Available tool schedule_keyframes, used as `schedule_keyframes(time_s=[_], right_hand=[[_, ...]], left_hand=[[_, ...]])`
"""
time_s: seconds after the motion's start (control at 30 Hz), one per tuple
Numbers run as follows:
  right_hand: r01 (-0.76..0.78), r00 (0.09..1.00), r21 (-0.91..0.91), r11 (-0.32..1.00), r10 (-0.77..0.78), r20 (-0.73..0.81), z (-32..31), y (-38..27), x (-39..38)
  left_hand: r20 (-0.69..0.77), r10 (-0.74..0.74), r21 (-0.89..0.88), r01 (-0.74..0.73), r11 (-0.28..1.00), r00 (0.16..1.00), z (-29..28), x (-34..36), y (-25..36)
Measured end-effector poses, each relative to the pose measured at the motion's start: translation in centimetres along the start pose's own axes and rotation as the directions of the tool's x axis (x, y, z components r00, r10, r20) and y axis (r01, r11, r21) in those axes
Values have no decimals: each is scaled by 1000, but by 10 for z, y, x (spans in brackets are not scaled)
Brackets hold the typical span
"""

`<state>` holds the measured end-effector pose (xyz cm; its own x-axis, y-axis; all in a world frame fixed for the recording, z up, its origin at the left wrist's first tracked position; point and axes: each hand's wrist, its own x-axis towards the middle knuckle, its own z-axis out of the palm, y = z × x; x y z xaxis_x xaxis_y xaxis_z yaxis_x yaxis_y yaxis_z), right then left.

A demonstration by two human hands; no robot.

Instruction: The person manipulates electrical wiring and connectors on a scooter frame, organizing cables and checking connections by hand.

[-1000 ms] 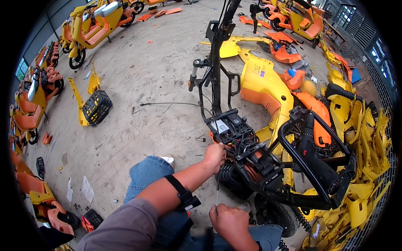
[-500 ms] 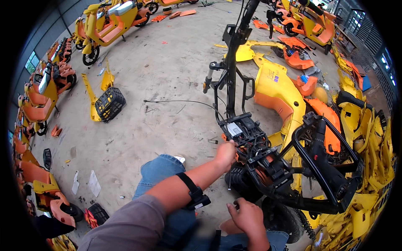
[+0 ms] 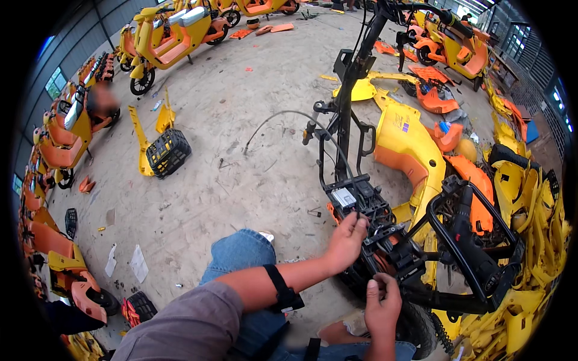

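A stripped black scooter frame (image 3: 407,260), topped by a silver box (image 3: 344,197), sits at four o'clock. The left hand's (image 3: 347,244) fingers bunch against it, grip unclear; the right hand's (image 3: 383,307) are loosely apart nearby.

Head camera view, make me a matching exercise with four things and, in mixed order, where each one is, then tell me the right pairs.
Things:
1. Black basket
2. Silver box
3. Thin cable
4. Right hand

Places:
A. Curving out from the bare scooter frame, over open floor
B. Just left of the black tyre in the picture
C. On the floor, beside yellow strips
D. On the scooter frame, just beyond the left hand

Right pairs: 1-C, 2-D, 3-A, 4-B.
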<state>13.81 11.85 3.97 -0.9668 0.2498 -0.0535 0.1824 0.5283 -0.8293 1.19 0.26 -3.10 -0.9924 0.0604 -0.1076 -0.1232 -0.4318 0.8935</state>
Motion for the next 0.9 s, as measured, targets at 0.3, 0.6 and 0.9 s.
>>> schedule_keyframes(time_s=[0.3, 0.6, 0.9], right_hand=[[177, 974, 40, 983, -170, -149, -5, 7, -6], [173, 984, 680, 712, -147, -96, -22, -10, -11], [322, 926, 794, 516, 1, -376, -87, -7, -30]], left_hand=[[539, 168, 483, -466, 741, 825, -2, -35, 8], [937, -17, 267, -683, 680, 349, 1, -71, 8], [964, -247, 219, -820, 530, 98, -8, -90, 4]])
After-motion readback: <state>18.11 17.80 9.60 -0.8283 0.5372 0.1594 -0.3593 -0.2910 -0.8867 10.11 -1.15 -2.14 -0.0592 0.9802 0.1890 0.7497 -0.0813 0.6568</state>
